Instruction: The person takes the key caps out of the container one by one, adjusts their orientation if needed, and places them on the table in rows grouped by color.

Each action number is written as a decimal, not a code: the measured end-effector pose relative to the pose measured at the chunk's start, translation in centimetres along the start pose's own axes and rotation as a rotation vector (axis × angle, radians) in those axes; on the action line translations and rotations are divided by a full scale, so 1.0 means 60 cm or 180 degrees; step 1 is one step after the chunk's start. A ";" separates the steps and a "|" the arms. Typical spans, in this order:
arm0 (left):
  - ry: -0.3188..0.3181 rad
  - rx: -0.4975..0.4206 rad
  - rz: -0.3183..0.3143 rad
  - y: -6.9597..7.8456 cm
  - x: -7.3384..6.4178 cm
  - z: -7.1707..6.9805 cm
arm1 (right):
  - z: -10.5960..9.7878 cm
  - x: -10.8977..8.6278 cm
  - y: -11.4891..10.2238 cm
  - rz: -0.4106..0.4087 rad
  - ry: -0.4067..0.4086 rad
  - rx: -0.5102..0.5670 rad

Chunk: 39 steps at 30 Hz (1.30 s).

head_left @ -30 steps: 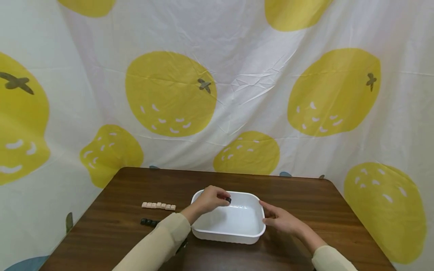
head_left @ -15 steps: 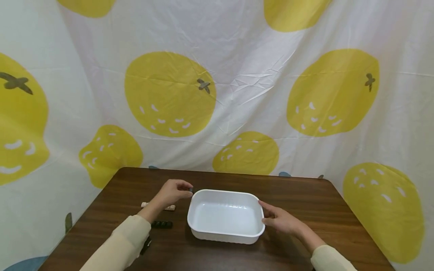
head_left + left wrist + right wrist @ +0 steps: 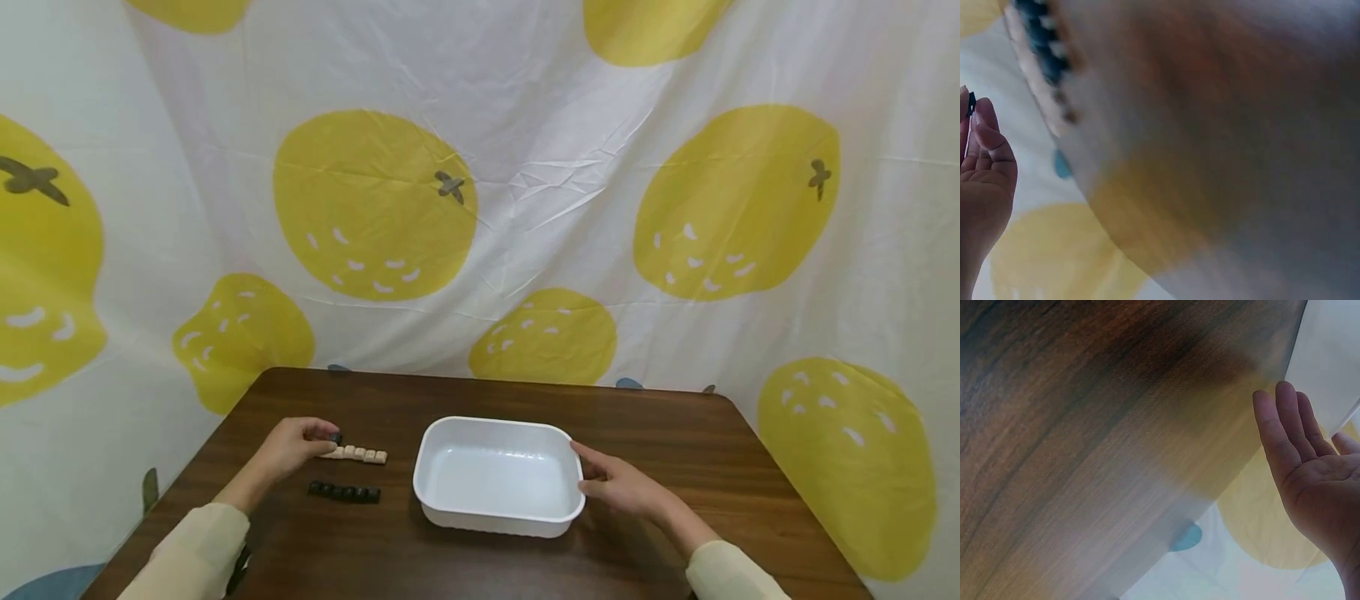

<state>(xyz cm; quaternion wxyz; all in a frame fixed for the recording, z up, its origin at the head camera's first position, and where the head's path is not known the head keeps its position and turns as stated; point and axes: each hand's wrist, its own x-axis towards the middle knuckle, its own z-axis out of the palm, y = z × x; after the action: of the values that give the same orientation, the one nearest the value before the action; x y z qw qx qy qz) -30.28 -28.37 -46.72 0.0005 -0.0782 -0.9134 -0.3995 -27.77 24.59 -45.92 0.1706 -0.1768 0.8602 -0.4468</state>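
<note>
In the head view my left hand (image 3: 296, 443) pinches a black keycap (image 3: 336, 437) between thumb and fingers, close over the left end of a row of cream keycaps (image 3: 365, 455). The left wrist view shows the same black keycap (image 3: 971, 104) at the fingertips. Nearer to me lies a row of black keycaps (image 3: 345, 492), lined up side by side. A white rectangular basin (image 3: 498, 525) stands at the middle of the table, with nothing visible inside. My right hand (image 3: 622, 486) rests against its right wall, fingers nearly straight and thumb toward the near corner.
The brown wooden table (image 3: 660, 433) has rounded far corners. Right behind it hangs a white curtain (image 3: 525, 225) printed with yellow lemons. The basin stands to the right of both keycap rows.
My left hand has moved left from over the basin to the cream row, carrying the black keycap. The basin has shifted slightly left; my right hand stays at its side.
</note>
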 end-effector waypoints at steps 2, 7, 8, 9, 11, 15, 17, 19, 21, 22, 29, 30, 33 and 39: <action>0.0040 0.0072 -0.0051 -0.017 -0.009 -0.008 | 0.000 0.001 0.000 0.0004 0.0002 0.0001; 0.0079 0.0178 -0.0203 -0.050 -0.027 -0.023 | 0.002 0.002 -0.001 -0.0011 0.0026 -0.0031; 0.0072 0.0187 -0.0230 -0.055 -0.030 -0.024 | 0.002 0.002 -0.001 -0.0015 0.0029 -0.0035; 0.0057 0.0200 -0.0257 -0.061 -0.033 -0.026 | 0.003 0.002 -0.002 -0.0010 0.0032 -0.0036; 0.0030 0.0254 -0.0279 -0.069 -0.038 -0.027 | 0.004 0.003 -0.001 -0.0003 0.0034 -0.0045; -0.0041 0.0353 -0.0323 -0.082 -0.047 -0.027 | 0.005 0.005 0.002 0.0003 0.0029 -0.0064; -0.0067 0.0376 -0.0337 -0.087 -0.050 -0.027 | 0.005 0.006 0.002 -0.0009 0.0022 -0.0064; -0.0086 0.0361 -0.0338 -0.090 -0.051 -0.026 | 0.005 0.006 0.002 -0.0016 0.0022 -0.0062; -0.0107 0.0347 -0.0318 -0.092 -0.053 -0.025 | 0.005 0.006 0.001 -0.0013 0.0023 -0.0057; -0.0110 0.0332 -0.0304 -0.093 -0.053 -0.024 | 0.005 0.006 0.001 -0.0018 0.0017 -0.0056; -0.0228 0.0226 -0.0270 -0.088 -0.054 -0.022 | 0.004 0.006 0.001 -0.0095 -0.0003 -0.0042; -0.0242 0.0218 -0.0270 -0.088 -0.054 -0.022 | 0.004 0.006 0.001 -0.0099 -0.0001 -0.0042; -0.0287 0.0211 -0.0242 -0.088 -0.052 -0.022 | 0.005 0.005 0.002 -0.0091 0.0000 -0.0041; -0.0276 0.0133 -0.0258 -0.078 -0.057 -0.025 | 0.006 0.004 0.005 -0.0163 -0.0010 -0.0014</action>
<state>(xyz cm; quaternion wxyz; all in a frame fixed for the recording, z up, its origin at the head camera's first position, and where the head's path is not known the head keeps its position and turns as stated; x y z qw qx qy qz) -27.70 -33.10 -49.32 -0.0537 -0.0583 -0.9231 -0.3762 -27.87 24.38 -46.38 0.1601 -0.1999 0.8562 -0.4488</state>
